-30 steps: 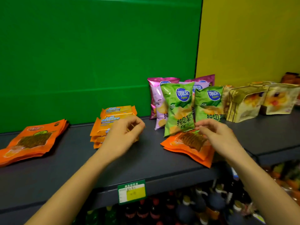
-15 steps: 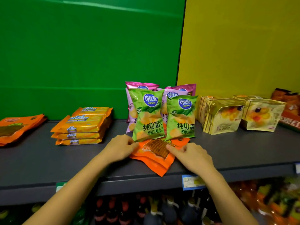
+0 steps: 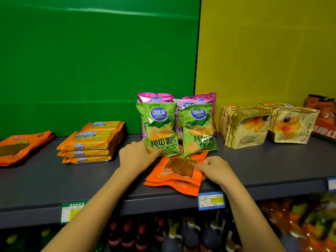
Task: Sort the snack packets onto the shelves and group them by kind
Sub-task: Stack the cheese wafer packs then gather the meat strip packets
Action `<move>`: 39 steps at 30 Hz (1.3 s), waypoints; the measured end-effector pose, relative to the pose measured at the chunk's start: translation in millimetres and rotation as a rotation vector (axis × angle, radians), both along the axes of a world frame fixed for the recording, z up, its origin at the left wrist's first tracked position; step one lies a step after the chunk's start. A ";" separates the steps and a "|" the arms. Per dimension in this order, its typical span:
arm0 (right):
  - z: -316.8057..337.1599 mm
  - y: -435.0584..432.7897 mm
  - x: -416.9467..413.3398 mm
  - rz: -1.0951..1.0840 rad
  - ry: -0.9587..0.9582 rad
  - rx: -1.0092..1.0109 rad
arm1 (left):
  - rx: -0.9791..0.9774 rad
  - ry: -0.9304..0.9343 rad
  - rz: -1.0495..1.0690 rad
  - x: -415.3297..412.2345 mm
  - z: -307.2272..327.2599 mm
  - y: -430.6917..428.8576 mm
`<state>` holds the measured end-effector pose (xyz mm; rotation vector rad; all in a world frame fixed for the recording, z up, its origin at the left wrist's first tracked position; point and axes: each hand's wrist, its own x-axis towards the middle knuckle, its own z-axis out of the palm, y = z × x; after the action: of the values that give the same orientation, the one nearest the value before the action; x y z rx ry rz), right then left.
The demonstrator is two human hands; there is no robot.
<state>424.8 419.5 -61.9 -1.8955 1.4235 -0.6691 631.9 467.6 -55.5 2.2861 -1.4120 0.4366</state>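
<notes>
A small stack of orange snack packets [image 3: 174,177] lies flat at the shelf's [image 3: 91,180] front edge. My right hand [image 3: 213,169] pinches the right edge of the top packet. Two green chip bags [image 3: 160,130] [image 3: 199,130] stand upright with their bottoms resting on the back of that stack. My left hand [image 3: 138,156] has its fingers closed on the lower left corner of the left green bag. Pink chip bags [image 3: 154,97] stand behind the green ones. Another pile of the same orange packets [image 3: 20,147] lies at the far left.
Stacked Cal Cheese wafer packs [image 3: 91,142] lie left of the chips. Gold croissant packs [image 3: 247,128] [image 3: 292,124] stand to the right, with an orange-red box [image 3: 325,122] beyond. Price tags [image 3: 211,200] hang on the shelf lip. Bottles [image 3: 189,233] fill the shelf below.
My left hand left the wafer packs and came right to the green bag's lower corner. My right hand shifted to the orange packet's right edge. The view panned right and closer.
</notes>
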 end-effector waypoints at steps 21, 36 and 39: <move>10.9 -10.5 -49.0 0.109 -0.632 0.549 | -0.258 -0.580 -0.926 -33.5 15.9 -36.5; 12.3 -0.6 -82.6 0.151 -0.384 0.403 | 0.019 -1.106 -0.918 -24.7 -6.4 -86.3; 15.4 6.7 -99.0 0.146 -0.447 0.381 | 0.011 -1.064 -0.921 -24.9 -7.2 -87.3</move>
<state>325.8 426.2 -46.5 -1.4264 1.0300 -0.6469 607.0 380.3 -62.7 1.0734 -2.6773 1.3775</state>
